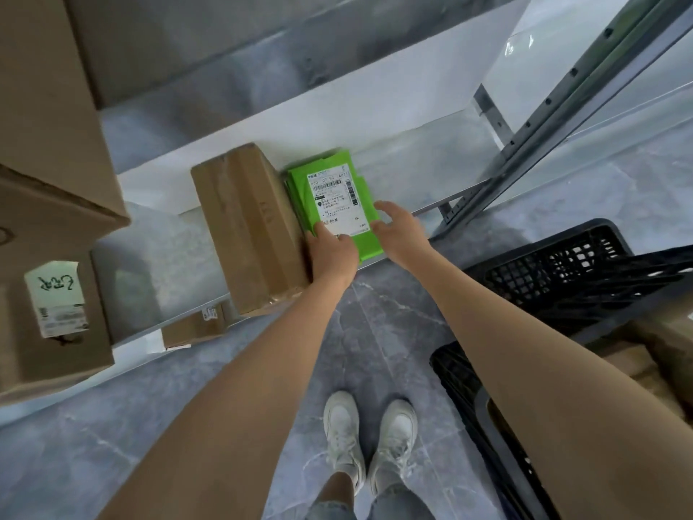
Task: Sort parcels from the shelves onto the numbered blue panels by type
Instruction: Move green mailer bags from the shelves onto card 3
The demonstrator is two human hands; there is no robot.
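One parcel [333, 197]; left hand [332, 255], right hand [399, 234] touching

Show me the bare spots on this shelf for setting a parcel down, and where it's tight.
Free: the shelf between green parcel and metal upright, and between brown box and the large cartons at left. Tight: brown box against green parcel, left hand and right hand at its near end.

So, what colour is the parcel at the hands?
The parcel is bright green, with a white label; head view.
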